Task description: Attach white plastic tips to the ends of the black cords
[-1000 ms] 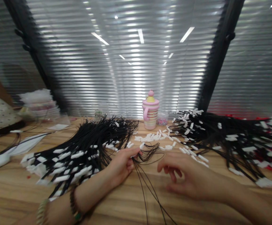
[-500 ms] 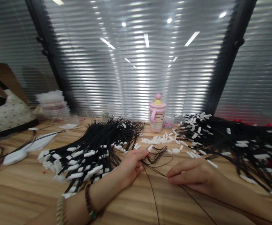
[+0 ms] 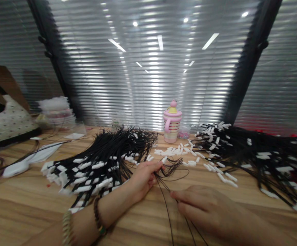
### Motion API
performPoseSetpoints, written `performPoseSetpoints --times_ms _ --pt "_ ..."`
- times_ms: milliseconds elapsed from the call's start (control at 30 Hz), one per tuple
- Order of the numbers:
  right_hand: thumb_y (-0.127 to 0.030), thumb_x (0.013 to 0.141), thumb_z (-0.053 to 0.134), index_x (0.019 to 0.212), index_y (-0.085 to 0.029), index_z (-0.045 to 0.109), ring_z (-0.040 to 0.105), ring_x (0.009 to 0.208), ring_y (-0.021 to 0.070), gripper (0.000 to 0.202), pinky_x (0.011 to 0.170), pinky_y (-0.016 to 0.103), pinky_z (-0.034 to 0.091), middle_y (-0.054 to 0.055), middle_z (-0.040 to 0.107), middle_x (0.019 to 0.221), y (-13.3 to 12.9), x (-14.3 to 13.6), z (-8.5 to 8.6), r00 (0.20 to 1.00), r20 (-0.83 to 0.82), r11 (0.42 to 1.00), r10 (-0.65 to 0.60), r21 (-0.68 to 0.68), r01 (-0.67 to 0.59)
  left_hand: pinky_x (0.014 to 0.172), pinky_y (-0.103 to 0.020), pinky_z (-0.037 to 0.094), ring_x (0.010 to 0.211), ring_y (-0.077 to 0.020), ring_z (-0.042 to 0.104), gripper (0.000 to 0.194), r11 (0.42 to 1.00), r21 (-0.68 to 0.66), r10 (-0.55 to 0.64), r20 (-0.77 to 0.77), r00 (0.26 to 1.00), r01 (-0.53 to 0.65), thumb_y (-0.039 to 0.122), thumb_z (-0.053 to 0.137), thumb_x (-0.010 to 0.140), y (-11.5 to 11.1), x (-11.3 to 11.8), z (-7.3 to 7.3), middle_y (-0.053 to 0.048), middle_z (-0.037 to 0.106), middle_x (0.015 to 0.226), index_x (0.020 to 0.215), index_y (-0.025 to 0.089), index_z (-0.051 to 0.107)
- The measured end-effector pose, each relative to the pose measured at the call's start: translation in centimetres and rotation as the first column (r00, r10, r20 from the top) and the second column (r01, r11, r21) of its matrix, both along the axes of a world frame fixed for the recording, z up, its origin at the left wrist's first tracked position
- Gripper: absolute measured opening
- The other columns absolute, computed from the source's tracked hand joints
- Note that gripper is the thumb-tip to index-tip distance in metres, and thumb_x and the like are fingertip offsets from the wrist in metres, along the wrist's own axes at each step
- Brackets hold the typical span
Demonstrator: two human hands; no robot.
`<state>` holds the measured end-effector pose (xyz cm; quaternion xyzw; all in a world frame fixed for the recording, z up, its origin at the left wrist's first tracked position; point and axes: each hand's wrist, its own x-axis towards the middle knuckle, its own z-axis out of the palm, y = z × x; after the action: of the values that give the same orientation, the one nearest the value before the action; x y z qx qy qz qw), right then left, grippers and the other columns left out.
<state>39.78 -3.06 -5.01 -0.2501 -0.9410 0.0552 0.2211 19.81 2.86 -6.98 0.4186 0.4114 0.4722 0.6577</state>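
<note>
My left hand (image 3: pixel 144 176) pinches a bundle of thin dark cords (image 3: pixel 172 168) near the middle of the table. A small white connector piece (image 3: pixel 164 159) shows at its fingertips. From this grip several cord strands run down towards the front edge. My right hand (image 3: pixel 202 205) is closed around some of those strands, a little right of and below the left hand. Beyond the hands lie scattered white connector pieces (image 3: pixel 172 151). To the left spreads a large heap of black cords with white ends (image 3: pixel 117 147).
Another heap of black cords (image 3: pixel 240 143) covers the right side. A pink lidded cup (image 3: pixel 172 126) stands at the back beside a small clear container (image 3: pixel 183 133). On the left are a white device (image 3: pixel 16 169), stacked plastic tubs (image 3: pixel 58 112) and a dotted bag (image 3: pixel 7 119).
My right hand has moved left and downward, nearer to me, along the strands. My left hand keeps nearly the same place with its grip on the cords.
</note>
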Motion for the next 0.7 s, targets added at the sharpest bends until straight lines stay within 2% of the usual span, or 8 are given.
performPoseSetpoints --times_ms 133,300,500,633,700 --pt "-0.021 0.090 0.036 0.117 -0.018 0.051 0.054 0.099 0.0150 0.031 0.085 0.024 0.041 0.004 0.058 0.113 0.3 -0.3 -1.0 0.998 0.058 0.994 -0.023 0.110 0.017 0.038 -0.018 0.010 0.039 0.0010 0.027 0.025 1.000 0.015 0.001 -0.021 1.000 -0.001 0.035 0.068 0.063 -0.1 0.1 0.2 0.003 0.050 0.060 0.064 0.010 0.062" --pt "-0.019 0.090 0.037 0.113 -0.017 0.053 0.052 0.097 0.0152 0.028 0.083 0.025 0.039 0.007 0.058 0.112 0.8 -0.8 -1.9 0.997 0.073 0.959 -0.041 0.284 0.018 0.038 -0.018 0.011 0.039 0.0007 0.027 0.025 0.999 0.039 -0.016 -0.054 0.998 0.018 0.035 0.066 0.065 -0.1 0.3 0.0 0.003 0.050 0.059 0.063 0.011 0.063" --pt "-0.015 0.088 0.040 0.092 -0.015 0.058 0.051 0.074 0.0120 0.018 0.078 0.032 0.036 0.006 0.061 0.078 1.9 -0.8 -2.4 0.999 0.029 0.900 -0.035 0.435 0.019 0.040 -0.017 0.012 0.038 0.0012 0.025 0.025 0.999 0.041 -0.008 -0.136 0.991 0.014 0.037 0.067 0.064 -0.2 0.4 -0.1 0.004 0.050 0.057 0.064 0.012 0.063" --pt "-0.013 0.086 0.042 0.085 -0.016 0.059 0.050 0.072 0.0126 0.016 0.077 0.034 0.036 0.005 0.060 0.078 1.8 -0.5 -2.6 0.999 0.030 0.902 -0.017 0.432 0.002 0.041 -0.017 0.013 0.040 0.0014 0.024 0.026 0.998 0.046 -0.023 -0.165 0.986 0.032 0.037 0.066 0.064 -0.3 0.4 0.0 0.003 0.052 0.061 0.066 0.012 0.063" --pt "-0.014 0.085 0.044 0.088 -0.017 0.060 0.052 0.078 0.0134 0.017 0.076 0.032 0.038 0.006 0.061 0.087 1.8 -0.4 -2.4 0.997 -0.074 0.952 0.010 0.307 0.013 0.041 -0.016 0.013 0.040 0.0014 0.024 0.027 0.998 0.049 -0.029 -0.177 0.984 0.038 0.038 0.066 0.064 -0.4 0.4 0.1 0.003 0.053 0.062 0.066 0.012 0.063"
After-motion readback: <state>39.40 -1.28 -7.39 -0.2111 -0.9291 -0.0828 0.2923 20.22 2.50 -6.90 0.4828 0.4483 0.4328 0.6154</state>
